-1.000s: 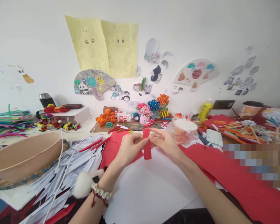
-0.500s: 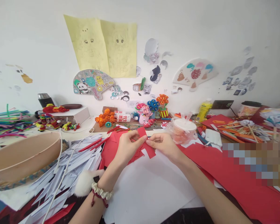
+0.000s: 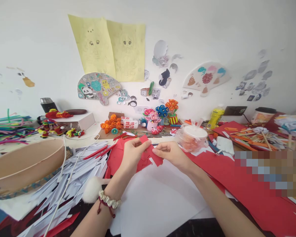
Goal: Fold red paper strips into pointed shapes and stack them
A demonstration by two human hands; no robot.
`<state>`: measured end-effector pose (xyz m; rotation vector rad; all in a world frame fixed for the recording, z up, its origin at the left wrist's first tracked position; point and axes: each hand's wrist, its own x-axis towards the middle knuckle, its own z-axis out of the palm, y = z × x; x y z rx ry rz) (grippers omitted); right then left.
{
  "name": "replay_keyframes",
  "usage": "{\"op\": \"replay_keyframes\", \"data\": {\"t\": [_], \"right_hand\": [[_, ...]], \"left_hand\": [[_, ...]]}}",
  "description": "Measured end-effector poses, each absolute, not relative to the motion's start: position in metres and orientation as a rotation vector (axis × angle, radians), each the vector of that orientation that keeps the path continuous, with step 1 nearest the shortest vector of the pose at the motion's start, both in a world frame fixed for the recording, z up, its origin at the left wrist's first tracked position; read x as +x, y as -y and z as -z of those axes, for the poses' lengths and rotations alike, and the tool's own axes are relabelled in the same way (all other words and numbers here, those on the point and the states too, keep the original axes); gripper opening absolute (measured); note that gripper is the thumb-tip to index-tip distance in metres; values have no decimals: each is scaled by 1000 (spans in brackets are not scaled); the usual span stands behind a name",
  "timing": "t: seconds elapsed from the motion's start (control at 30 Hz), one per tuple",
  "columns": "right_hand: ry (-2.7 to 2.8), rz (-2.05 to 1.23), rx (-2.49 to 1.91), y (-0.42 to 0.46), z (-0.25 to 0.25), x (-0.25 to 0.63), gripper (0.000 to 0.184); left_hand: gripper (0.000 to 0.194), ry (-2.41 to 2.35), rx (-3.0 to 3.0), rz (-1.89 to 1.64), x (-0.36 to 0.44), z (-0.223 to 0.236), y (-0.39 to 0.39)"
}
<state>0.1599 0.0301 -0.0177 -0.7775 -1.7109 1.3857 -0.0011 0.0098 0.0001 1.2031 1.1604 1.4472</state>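
Observation:
A narrow strip of red paper (image 3: pixel 155 157) is held up over the desk between both hands. My left hand (image 3: pixel 134 150) pinches its upper left end, thumb in front. On the strip's right edge, the fingers of my right hand (image 3: pixel 168 152) are closed, thumb against forefinger. Behind and below the left hand lie red paper pieces (image 3: pixel 115 158) in a loose pile. A large white sheet of paper (image 3: pixel 160 200) spreads beneath both forearms.
Folded white paper strips (image 3: pixel 71 177) heap at left, beside a beige basin (image 3: pixel 27 164). Large red paper (image 3: pixel 246 184) lies at right. A lidded plastic cup (image 3: pixel 193 133), pipe-cleaner flowers (image 3: pixel 151 117) and a yellow bottle (image 3: pixel 215 117) stand along the back.
My left hand has shifted slightly left with its end of the red strip. My right fingers now sit a little left and lower along its edge.

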Motion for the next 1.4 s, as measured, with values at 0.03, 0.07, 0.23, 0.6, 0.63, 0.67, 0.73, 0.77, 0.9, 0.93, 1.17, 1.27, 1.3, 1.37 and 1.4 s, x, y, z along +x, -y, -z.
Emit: {"op": "replay_keyframes", "data": {"t": [0.03,0.07,0.23,0.6,0.63,0.67,0.73,0.77,0.9,0.93,1.17,1.27,1.3,1.37,1.4], "right_hand": [[1739,-1393,-785,-29,17,159,36],[1765,-1402,-792,-27,17,159,35],[1782,-1397,-783,-24,18,155,35],[1739,-1350,-831,-29,20,156,37],[1757,-1375,-822,-29,19,156,37],[1772,-1396,-816,-29,19,157,37],[1778,-1414,-820,-29,20,157,38],[1773,-1407,-826,-29,20,157,38],[1750,-1316,-852,-30,20,156,39],[1745,-1297,-856,-30,20,156,39],[1793,-1179,-846,-32,23,154,35],[1837,-899,-891,-30,24,152,45],[1870,-789,-905,-29,24,151,50],[1937,-576,-918,-28,26,149,50],[1967,-478,-919,-27,27,148,47]], "left_hand": [[26,-1170,1186,-1484,-5,0,-12],[26,-1181,1170,-1539,-9,0,-14],[33,-1262,1271,-1654,-30,-4,-21],[38,-1309,1450,-1384,-10,-1,-13],[38,-1315,1430,-1407,-10,-1,-13],[37,-1316,1409,-1426,-11,-2,-13],[35,-1309,1364,-1463,-12,-4,-12],[34,-1306,1343,-1477,-12,-5,-12],[31,-1322,1320,-1511,-12,-7,-13],[32,-1328,1327,-1516,-12,-7,-13],[31,-1370,1358,-1550,-11,-4,-14],[30,-1428,1430,-1536,-10,-3,-13],[31,-1446,1461,-1521,-10,-3,-13],[32,-1473,1508,-1494,-10,-1,-13],[33,-1486,1520,-1485,-10,0,-14]]}}
